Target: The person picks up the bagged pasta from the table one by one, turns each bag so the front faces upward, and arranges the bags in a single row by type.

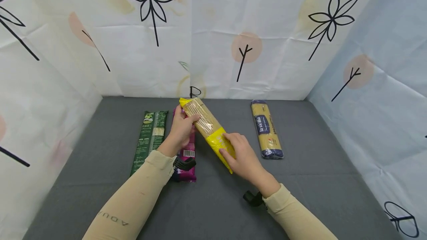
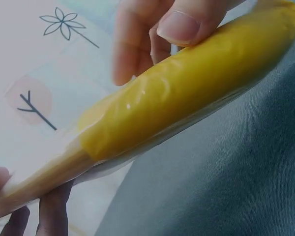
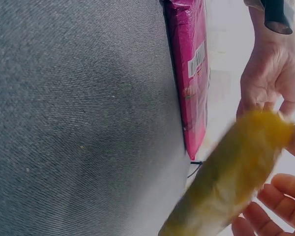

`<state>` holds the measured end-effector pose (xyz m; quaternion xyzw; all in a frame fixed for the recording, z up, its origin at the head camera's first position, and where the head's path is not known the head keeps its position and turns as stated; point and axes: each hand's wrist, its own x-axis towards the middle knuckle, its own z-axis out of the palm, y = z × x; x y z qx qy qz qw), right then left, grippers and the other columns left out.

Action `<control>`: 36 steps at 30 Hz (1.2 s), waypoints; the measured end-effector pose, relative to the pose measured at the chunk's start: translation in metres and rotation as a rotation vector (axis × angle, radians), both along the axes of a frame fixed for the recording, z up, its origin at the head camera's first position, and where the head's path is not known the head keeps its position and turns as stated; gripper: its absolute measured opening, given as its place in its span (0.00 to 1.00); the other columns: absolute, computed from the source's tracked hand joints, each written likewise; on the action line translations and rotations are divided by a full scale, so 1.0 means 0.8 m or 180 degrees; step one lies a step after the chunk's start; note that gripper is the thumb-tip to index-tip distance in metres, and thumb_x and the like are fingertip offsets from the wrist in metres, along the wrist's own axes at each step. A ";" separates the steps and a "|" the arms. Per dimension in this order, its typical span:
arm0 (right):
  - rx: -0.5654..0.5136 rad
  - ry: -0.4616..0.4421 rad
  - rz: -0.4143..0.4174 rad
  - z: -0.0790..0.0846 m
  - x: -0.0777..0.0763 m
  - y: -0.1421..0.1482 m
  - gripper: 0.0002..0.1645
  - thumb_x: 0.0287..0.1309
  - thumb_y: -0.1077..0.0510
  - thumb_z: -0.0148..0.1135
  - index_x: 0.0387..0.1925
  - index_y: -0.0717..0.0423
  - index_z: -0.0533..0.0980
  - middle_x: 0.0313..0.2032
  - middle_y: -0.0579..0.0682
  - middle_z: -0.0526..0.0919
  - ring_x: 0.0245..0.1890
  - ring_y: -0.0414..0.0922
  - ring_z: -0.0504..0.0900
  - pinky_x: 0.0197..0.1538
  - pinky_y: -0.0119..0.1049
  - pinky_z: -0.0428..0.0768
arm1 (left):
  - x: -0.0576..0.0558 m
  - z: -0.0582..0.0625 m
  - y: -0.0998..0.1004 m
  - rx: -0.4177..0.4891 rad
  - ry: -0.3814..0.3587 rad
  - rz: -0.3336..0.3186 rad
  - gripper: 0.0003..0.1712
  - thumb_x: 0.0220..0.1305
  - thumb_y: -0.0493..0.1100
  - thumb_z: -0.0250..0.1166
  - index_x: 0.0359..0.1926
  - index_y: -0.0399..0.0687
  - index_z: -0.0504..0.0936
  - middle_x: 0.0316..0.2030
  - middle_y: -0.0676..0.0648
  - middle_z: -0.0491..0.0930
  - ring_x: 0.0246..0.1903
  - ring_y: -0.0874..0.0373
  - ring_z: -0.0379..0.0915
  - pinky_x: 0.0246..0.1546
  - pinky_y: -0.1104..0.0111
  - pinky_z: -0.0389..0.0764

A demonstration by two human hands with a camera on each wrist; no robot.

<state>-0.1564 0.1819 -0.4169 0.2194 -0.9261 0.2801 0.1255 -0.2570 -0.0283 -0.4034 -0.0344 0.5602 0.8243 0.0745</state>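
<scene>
A clear and yellow pack of spaghetti (image 1: 207, 123) is held up at a slant over the table. My left hand (image 1: 180, 130) grips its far end, thumb on top and fingers underneath. At the yellow near end is my right hand (image 1: 245, 156), its thumb and fingertips touching the pack's side without wrapping round it. In the right wrist view, the fingers (image 3: 280, 206) of that hand are spread beside the blurred yellow wrapper (image 3: 231, 177). Below my left wrist lies a magenta pack (image 1: 189, 151), partly hidden by that arm.
A green pack (image 1: 151, 132) lies to the left of the magenta one. On the right lies a blue-ended pasta pack (image 1: 267, 129). The grey tabletop (image 1: 310, 195) is bordered by printed white cloth walls (image 1: 213, 14) at the back and both sides.
</scene>
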 end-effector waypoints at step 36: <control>-0.1697 -0.1684 -0.0312 0.020 0.001 0.012 0.42 0.68 0.62 0.57 0.75 0.52 0.48 0.55 0.63 0.71 0.43 0.55 0.81 0.39 0.46 0.83 | 0.031 -0.019 0.032 -0.1411 0.1160 -0.1311 0.48 0.65 0.36 0.63 0.76 0.50 0.43 0.59 0.36 0.68 0.54 0.44 0.71 0.49 0.57 0.79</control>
